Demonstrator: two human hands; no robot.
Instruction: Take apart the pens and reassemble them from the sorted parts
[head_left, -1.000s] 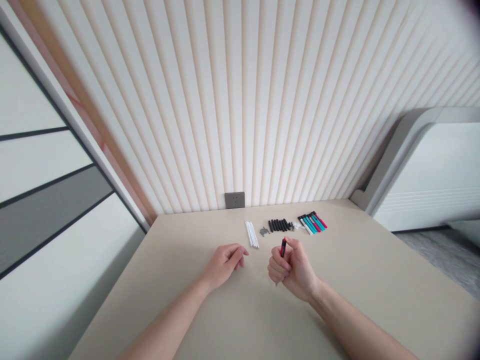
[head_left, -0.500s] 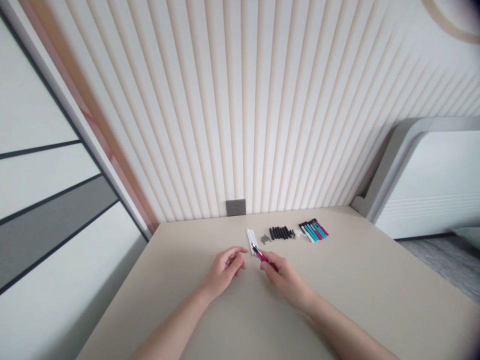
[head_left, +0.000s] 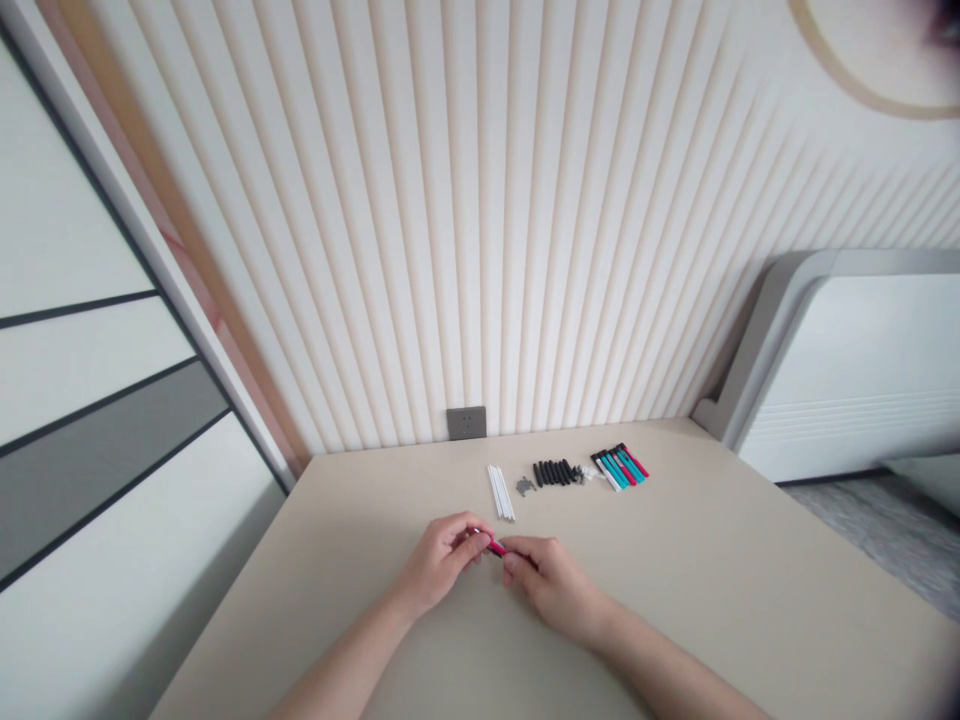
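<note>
A red pen (head_left: 496,547) is held between both hands, low over the table. My left hand (head_left: 444,560) pinches one end of it with thumb and fingers. The other end is in the closed fingers of my right hand (head_left: 553,580). Both ends are partly hidden by the fingers. Just beyond the hands lies a bundle of thin white rods (head_left: 500,493). To its right are a small pile of grey bits (head_left: 526,486), a row of black tubes (head_left: 555,473) and small white pieces (head_left: 592,472).
Several pens in white, teal and red (head_left: 619,467) lie side by side at the back right of the table (head_left: 390,500). A dark wall socket (head_left: 466,422) sits at the table's back edge, on the ribbed wall. A grey-white headboard (head_left: 847,370) stands at right.
My left hand has closed on the pen, which only my right hand held before. The right hand has moved left and slightly nearer. The camera view has shifted a little.
</note>
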